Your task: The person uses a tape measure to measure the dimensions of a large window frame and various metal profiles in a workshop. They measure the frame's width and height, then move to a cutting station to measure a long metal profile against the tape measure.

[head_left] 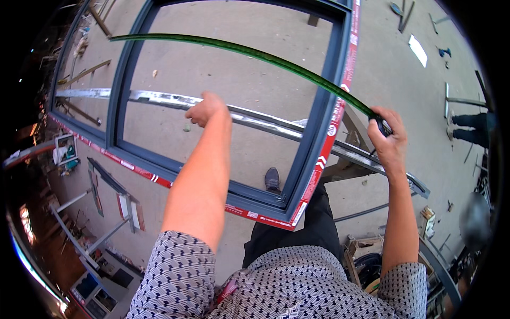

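In my right hand is a dark tape measure, gripped by its case beside the right side of a dark grey window frame. Its long green blade is drawn out to the left, bowing across the frame. The blade's far end lies near the frame's left part. My left hand hangs over the large opening with its fingers curled, apart from the blade, and I see nothing in it. Red printed protective film covers the frame's outer edge.
Under the frame runs a silvery metal rail on a support stand. More metal stands are at the lower left. A wooden crate with dark coils sits at the lower right. Another person's legs show at the far right.
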The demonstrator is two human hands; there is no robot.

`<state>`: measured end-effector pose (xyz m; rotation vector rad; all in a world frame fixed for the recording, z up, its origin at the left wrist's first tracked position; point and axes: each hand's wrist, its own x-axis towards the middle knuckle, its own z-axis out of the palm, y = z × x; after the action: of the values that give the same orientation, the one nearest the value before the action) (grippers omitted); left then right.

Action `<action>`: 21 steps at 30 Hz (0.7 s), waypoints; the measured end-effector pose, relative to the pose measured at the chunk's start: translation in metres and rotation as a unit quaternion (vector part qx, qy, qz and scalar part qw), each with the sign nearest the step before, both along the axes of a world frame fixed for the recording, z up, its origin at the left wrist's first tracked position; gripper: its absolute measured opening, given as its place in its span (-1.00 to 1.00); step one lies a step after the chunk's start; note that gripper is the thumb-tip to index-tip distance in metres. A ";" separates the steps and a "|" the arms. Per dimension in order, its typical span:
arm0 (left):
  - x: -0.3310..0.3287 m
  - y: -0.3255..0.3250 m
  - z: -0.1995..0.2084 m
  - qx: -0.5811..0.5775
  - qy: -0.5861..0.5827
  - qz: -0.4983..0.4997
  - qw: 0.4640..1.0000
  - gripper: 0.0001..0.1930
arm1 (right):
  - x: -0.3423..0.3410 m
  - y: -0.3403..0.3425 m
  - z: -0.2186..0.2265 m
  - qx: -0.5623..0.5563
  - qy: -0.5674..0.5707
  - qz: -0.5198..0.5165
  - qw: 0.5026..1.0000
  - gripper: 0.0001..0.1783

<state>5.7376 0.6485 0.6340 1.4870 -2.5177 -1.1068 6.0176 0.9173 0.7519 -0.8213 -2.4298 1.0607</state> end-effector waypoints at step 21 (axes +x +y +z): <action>0.030 -0.278 0.063 -0.121 0.172 -0.117 0.971 -0.31 | 0.124 -0.165 0.012 -0.031 -0.061 0.056 0.996 -0.67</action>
<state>5.7674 0.3709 0.6968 0.8709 -2.5081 -0.9385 6.1412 0.7521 0.7637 -0.7983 -2.5825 1.1647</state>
